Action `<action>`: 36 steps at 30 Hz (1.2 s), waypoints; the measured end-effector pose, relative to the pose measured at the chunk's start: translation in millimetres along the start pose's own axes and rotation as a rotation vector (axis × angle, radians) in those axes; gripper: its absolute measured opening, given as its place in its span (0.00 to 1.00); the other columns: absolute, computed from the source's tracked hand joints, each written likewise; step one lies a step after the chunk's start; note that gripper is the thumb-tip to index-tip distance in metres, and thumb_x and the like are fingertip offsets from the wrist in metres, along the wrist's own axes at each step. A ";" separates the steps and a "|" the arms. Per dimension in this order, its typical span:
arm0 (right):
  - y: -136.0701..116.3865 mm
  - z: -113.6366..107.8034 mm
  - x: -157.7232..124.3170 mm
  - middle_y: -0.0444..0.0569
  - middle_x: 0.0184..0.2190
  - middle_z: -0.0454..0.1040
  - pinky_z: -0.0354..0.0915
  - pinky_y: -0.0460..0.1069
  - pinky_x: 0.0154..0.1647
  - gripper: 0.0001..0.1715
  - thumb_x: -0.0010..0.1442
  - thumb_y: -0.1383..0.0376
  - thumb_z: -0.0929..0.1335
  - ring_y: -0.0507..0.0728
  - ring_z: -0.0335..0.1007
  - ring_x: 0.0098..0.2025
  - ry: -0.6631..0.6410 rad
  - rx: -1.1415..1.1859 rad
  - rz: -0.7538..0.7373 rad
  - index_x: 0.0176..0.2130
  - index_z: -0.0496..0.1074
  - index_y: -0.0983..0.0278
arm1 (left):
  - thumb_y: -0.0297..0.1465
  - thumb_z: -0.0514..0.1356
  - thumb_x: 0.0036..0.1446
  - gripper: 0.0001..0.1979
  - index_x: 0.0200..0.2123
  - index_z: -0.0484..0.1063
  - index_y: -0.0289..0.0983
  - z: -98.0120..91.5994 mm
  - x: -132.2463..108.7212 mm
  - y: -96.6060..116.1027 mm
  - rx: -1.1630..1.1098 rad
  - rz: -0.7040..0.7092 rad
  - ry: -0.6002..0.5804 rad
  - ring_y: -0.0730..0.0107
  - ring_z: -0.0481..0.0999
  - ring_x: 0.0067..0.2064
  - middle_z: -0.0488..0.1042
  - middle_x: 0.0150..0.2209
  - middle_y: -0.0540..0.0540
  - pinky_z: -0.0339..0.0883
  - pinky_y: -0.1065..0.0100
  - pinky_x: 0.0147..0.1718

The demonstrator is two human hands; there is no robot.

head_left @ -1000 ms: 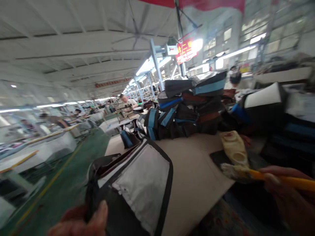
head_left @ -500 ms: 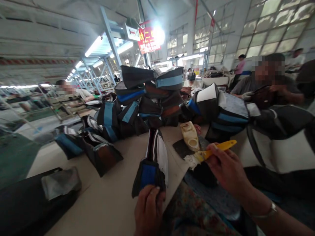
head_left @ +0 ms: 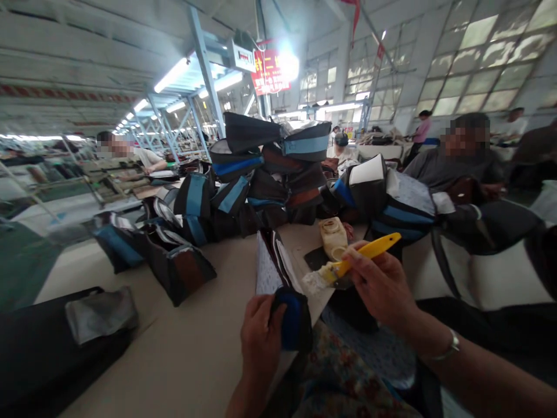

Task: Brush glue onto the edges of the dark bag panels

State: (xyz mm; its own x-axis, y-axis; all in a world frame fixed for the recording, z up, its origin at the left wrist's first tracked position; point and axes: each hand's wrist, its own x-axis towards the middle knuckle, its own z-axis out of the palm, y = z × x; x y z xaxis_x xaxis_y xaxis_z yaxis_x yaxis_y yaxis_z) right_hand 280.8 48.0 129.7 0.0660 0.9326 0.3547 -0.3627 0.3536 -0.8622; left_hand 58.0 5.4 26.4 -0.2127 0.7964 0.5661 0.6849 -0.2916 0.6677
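Observation:
My left hand (head_left: 263, 331) grips the near end of a black fabric bag piece (head_left: 300, 307) with a blue panel, its thumb over the top edge. The piece stands on the table, and its opening with pale lining faces up. My right hand (head_left: 380, 281) holds a paintbrush (head_left: 368, 251) by its yellow handle. White paste clings to the bristles, which hover just right of the bag piece. Behind the brush sits a cream plastic container (head_left: 333, 235), partly hidden by the brush and hand.
A tall pile of black bag pieces (head_left: 256, 174) with blue and brown panels rises at the back of the table (head_left: 174, 348). More bag pieces (head_left: 178, 267) stand at left. A grey cloth (head_left: 102, 313) lies on dark material. A co-worker (head_left: 461, 151) sits at right.
My left hand has shifted its grip and turned the bag piece, tilting its near end rightward. The brush has moved left from beside the container toward the bag piece.

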 end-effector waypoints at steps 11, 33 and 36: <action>-4.9 15.6 51.7 0.47 0.31 0.74 0.65 0.48 0.36 0.03 0.67 0.65 0.66 0.54 0.70 0.32 -0.881 -0.745 -0.714 0.40 0.69 0.63 | 0.37 0.58 0.61 0.12 0.27 0.74 0.39 6.4 40.1 30.2 -0.181 0.003 -0.231 0.67 0.77 0.34 0.75 0.32 0.47 0.70 0.69 0.36; -11.1 36.0 74.5 0.45 0.25 0.71 0.63 0.49 0.37 0.10 0.65 0.63 0.64 0.54 0.67 0.27 -1.013 -1.030 -0.680 0.31 0.64 0.62 | 0.39 0.57 0.61 0.13 0.29 0.74 0.40 4.5 39.6 28.4 -0.354 -0.157 -0.370 0.65 0.76 0.37 0.75 0.34 0.47 0.69 0.69 0.37; -18.9 32.5 76.6 0.43 0.22 0.68 0.61 0.49 0.33 0.12 0.65 0.64 0.64 0.53 0.63 0.24 -0.976 -1.089 -0.703 0.28 0.63 0.62 | 0.40 0.58 0.61 0.13 0.28 0.73 0.39 5.2 37.6 26.7 -0.337 -0.166 -0.368 0.67 0.75 0.35 0.73 0.33 0.48 0.68 0.69 0.37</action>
State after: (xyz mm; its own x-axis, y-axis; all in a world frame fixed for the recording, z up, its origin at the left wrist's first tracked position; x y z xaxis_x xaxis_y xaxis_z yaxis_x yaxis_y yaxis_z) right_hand 262.5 110.4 184.9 -0.8117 0.3260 0.4847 0.3058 0.9441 -0.1228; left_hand 71.9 30.3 63.0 0.0005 0.9621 0.2727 0.3881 -0.2515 0.8866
